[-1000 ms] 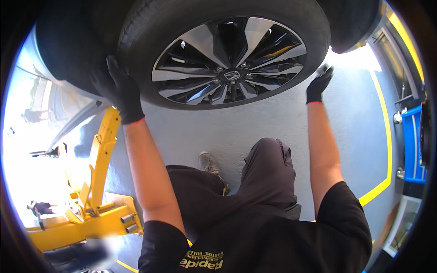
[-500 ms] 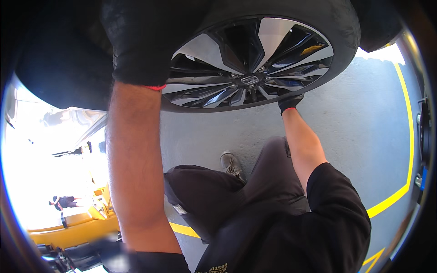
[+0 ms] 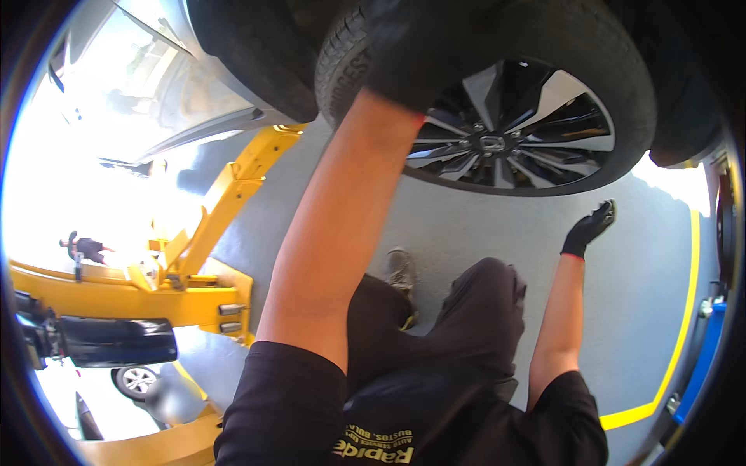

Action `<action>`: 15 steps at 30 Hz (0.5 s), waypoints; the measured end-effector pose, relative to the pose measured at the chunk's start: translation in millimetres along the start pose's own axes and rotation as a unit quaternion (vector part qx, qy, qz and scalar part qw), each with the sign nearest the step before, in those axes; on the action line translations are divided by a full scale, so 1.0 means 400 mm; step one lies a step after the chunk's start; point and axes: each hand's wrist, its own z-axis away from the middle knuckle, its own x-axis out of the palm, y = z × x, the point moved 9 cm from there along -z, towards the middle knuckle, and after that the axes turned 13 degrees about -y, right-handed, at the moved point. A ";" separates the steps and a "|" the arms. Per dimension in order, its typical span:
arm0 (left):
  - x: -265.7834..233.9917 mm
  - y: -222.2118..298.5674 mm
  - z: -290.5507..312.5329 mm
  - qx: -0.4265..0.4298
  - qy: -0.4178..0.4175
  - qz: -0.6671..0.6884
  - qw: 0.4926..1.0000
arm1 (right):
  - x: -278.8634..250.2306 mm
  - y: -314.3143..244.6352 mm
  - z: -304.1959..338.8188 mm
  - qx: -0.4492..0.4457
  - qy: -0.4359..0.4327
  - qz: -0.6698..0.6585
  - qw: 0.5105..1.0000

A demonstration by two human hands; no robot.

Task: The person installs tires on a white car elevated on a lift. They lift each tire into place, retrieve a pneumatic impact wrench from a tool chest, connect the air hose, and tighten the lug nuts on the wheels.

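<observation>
A car wheel hangs at the top of the head view, with a black tyre (image 3: 633, 116) and a black and silver alloy rim (image 3: 561, 92). Several lug nuts ring its hub. My left hand (image 3: 412, 50), in a black glove with a red cuff, reaches up to the tyre's upper left part. Its fingers are lost in the dark, so their grip cannot be made out. Below the tyre's right edge, apart from it, my right hand (image 3: 590, 227) wears a matching glove. Its fingers are stretched out and hold nothing.
A yellow lift arm (image 3: 221, 217) rises at left beside the raised silver car body (image 3: 167, 66). Another person (image 3: 85, 247) is in the bright area farther left. Yellow lines (image 3: 688, 303) mark the grey floor at right, near a blue post (image 3: 703, 353).
My right hand has come off the tyre's lower edge and moved right and down, its fingers now stretched out. My left hand stays up by the tyre. The view has swung left.
</observation>
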 end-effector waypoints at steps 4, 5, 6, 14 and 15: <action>-0.014 -0.211 0.355 -0.144 0.091 -0.010 0.985 | 0.238 -0.881 0.012 -0.413 -0.157 0.222 0.869; 0.019 -0.286 0.464 -0.222 0.101 0.020 0.970 | 0.292 -0.952 -0.002 -0.466 -0.177 0.247 0.831; 0.075 -0.410 0.644 -0.357 0.127 0.169 0.910 | 0.357 -1.016 -0.011 -0.517 -0.201 0.261 0.790; 0.334 -0.409 0.685 -0.514 0.350 0.526 0.580 | 0.462 -1.013 -0.093 -0.583 -0.228 0.353 0.695; 0.330 -0.412 0.670 -0.505 0.363 0.541 0.566 | 0.447 -1.003 -0.095 -0.585 -0.213 0.355 0.698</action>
